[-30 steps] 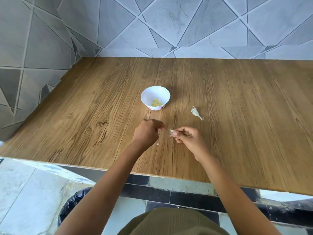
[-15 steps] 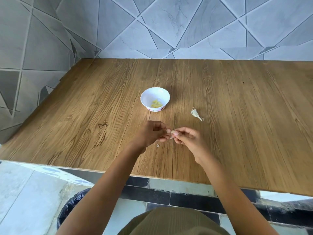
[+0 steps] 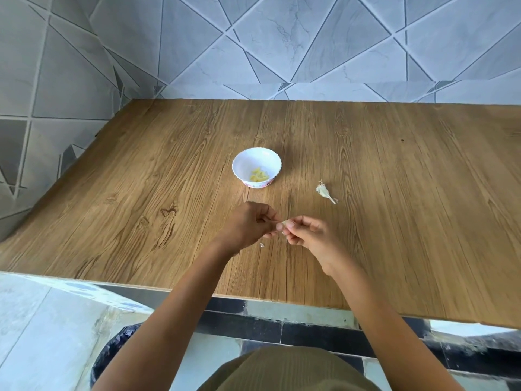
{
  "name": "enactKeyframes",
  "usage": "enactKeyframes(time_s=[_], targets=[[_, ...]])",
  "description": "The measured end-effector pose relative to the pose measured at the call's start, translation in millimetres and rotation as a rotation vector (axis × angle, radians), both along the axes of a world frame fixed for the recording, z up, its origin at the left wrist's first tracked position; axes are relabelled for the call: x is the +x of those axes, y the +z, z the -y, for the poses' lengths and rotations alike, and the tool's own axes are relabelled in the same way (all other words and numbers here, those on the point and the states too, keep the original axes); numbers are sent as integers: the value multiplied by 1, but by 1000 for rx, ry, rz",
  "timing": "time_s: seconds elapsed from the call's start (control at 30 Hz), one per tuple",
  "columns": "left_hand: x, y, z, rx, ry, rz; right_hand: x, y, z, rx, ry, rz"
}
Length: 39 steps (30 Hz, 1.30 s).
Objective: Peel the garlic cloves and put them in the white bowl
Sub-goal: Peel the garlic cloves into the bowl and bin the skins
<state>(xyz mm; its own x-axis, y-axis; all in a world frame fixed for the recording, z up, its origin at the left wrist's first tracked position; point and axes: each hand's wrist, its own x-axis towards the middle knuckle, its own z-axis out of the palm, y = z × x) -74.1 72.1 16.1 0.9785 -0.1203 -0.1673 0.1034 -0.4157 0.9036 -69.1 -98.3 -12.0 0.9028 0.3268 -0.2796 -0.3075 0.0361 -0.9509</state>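
Closest in, at the bottom edge, olive-green cloth (image 3: 284, 371) of the person's clothing. Just left of it and lower than the tabletop, a dark bin bag (image 3: 112, 348) on pale floor tiles. Rising from there, two bare forearms, converging over the near part of the wooden table (image 3: 141, 221). Left hand (image 3: 248, 225) curled, knuckles up, thumb and fingertips pinched on the left end of a garlic clove (image 3: 284, 222). Right hand (image 3: 310, 235) curled likewise, pinching the same clove from the right, fingertips of the two hands nearly meeting. Clove held just above the wood, pale, mostly hidden by fingers; cannot tell how much skin is on it. Just beside the left hand, lying on the table, a small white scrap of skin (image 3: 262, 245). Farther out and to the right, apart from the hands, a garlic stem with papery skin (image 3: 324, 191), flat on the wood. Beyond the hands, slightly left of them, the white bowl (image 3: 245, 162), upright, with scalloped rim and a pink pattern near the base. Inside it, several peeled cloves (image 3: 258, 175), yellowish, bunched at the bottom. Behind everything, where the tabletop ends, a grey tiled wall (image 3: 282, 52) with angular dark lines, wrapping round the left side too.
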Motion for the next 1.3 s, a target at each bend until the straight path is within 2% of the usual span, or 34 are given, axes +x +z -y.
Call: enactKeyframes(time_s=[0.13,0.27,0.37,0.43,0.53,0.63,0.77,0.87,0.97,1.13,1.17,1.23,1.3], targets=[[1,-9,3,263,-45,324,4,3,-3,86,14,-162],[-1,-20,1,332,-117,561,9,6,0,139,8,-331],[0,-26,1,354,-92,628,10,6,-3,109,-15,-293],[0,-25,1,240,-30,468,8,1,-5,32,-26,-149],[0,-13,-2,-161,-9,-17,4,-5,-4,1,-2,71],[-1,-3,-5,-472,23,-318,0,-6,-5,64,4,205],[-2,2,-3,-647,74,-487,-1,-3,-6,101,8,283],[-2,3,0,-695,87,-473,0,-1,-4,152,-9,224],[-1,3,0,-570,65,-330,2,-1,-3,140,-32,139],[0,-11,3,59,113,232,5,0,-7,171,-111,-71],[-1,-12,5,136,120,315,6,1,-8,186,-123,-99],[-1,-13,7,155,119,354,6,3,-9,209,-131,-125],[0,-14,6,87,96,282,7,3,-10,226,-139,-131]])
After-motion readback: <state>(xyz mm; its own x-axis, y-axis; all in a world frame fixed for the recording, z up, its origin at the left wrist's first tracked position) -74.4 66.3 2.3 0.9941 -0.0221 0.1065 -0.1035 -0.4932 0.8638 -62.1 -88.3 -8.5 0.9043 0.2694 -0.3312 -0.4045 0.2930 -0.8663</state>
